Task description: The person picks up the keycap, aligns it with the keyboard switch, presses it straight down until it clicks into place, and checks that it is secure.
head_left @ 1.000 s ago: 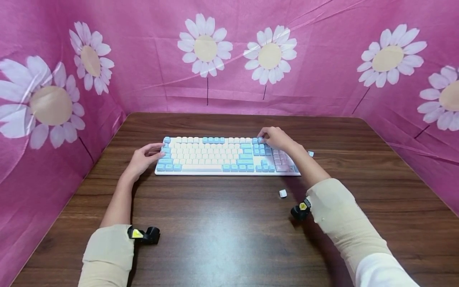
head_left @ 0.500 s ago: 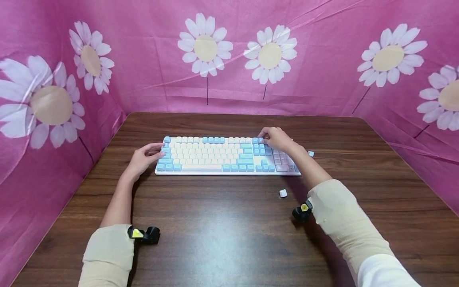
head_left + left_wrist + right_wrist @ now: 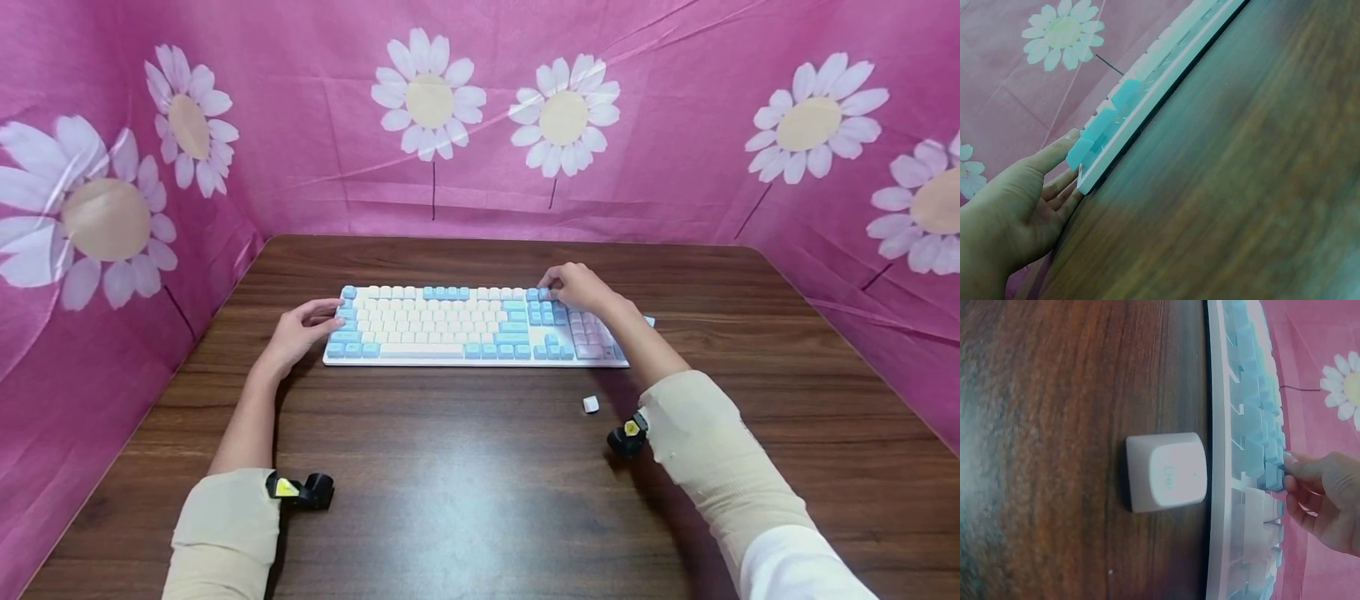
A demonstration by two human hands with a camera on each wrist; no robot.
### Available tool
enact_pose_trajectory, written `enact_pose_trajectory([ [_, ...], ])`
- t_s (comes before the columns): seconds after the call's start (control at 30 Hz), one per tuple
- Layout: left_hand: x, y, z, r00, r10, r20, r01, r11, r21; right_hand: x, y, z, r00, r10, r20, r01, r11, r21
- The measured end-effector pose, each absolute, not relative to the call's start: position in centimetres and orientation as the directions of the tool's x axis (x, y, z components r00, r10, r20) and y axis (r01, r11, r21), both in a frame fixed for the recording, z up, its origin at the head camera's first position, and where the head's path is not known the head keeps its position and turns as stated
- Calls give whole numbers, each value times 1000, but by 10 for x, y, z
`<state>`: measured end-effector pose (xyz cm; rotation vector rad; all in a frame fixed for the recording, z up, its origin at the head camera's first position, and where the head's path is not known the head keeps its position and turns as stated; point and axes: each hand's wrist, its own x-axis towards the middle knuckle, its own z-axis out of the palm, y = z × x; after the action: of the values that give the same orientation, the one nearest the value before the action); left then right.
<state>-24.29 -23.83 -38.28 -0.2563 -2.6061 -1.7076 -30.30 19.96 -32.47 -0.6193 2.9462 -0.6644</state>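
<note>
A white, blue and pink keyboard (image 3: 420, 361) lies on the brown wooden table. At its left end, my left hand (image 3: 295, 335) holds the edge; in the left wrist view the thumb reaches onto a blue keycap (image 3: 1079, 153) and the other fingers curl at the side. My right hand (image 3: 581, 287) reaches over the pink number keys (image 3: 588, 335). Its thumb and fingers pinch at a blue keycap (image 3: 1274, 478) near the back row, partly hidden by the fingers. A loose white keycap (image 3: 591, 404) with faint lettering sits in front of the keyboard.
A light-blue piece (image 3: 650, 321), mostly behind the right forearm, shows beside the keyboard's right end. Pink cloth (image 3: 487, 200) with printed daisies hangs around the back and sides of the table (image 3: 435, 442). Black cameras (image 3: 626, 437) are strapped to both sleeves.
Both hands stay at the same places on the keyboard. The right wrist shifts very slightly, and the forearm covers more of the light-blue piece.
</note>
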Motion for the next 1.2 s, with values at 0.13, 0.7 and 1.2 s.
enact_pose_trajectory([
  [0.13,-243,-238,-383,-987,128,100,143,390,910,-304,201,-326,-916,-399,30,-373,825,-424],
  [0.7,-242,-238,-384,-989,124,86,128,389,912,-302,195,-323,-922,-386,16,-363,852,-378],
  [1.2,-243,-239,-385,-988,123,95,137,390,911,-306,206,-329,-925,-380,14,-337,801,-496],
])
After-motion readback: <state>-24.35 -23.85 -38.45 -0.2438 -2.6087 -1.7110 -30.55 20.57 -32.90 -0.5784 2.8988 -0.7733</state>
